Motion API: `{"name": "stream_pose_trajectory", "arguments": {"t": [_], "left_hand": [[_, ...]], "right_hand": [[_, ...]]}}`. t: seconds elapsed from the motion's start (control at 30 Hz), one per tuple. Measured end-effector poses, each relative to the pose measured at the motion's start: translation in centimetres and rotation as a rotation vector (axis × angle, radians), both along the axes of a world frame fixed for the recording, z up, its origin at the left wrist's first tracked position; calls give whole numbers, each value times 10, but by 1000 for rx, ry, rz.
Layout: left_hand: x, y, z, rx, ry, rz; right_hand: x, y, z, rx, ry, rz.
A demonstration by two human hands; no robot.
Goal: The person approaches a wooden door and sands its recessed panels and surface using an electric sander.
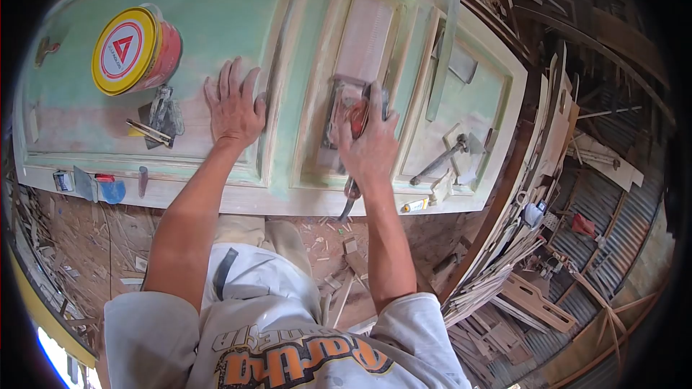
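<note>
A green and whitish panelled door (216, 21) lies flat in front of me. My left hand (236, 109) rests palm down on its large left panel, fingers spread, holding nothing. My right hand (370, 133) is wrapped round a red and black power sander (351, 112), which sits on the narrow middle panel. The sander's cord (347, 209) hangs over the door's near edge. Left of my left hand are a yellow-lidded bucket (124, 50) and a dusty dark cloth (166, 112) beside thin sticks.
On the right panel lie a long greenish strip (445, 50), a hammer-like tool (441, 160) and scraps; a small tube (415, 206) is at the near edge. Scrapers (112, 191) lie at the near left. Wood strips (490, 288) are piled at the right.
</note>
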State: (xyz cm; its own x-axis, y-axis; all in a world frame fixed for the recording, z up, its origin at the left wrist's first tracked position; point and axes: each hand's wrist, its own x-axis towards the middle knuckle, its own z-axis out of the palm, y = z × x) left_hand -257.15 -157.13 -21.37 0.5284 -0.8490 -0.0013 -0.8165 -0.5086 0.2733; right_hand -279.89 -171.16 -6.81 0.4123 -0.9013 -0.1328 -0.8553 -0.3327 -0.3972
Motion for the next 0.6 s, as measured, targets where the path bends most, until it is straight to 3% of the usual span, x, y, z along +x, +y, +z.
{"name": "stream_pose_trajectory", "arguments": {"t": [0.47,0.6], "left_hand": [[0,-2,2,56,60,-4],[2,-1,3,82,82,-1]], "right_hand": [[72,-152,-14,-94,112,-29],[74,-161,-8,-59,68,-53]]}}
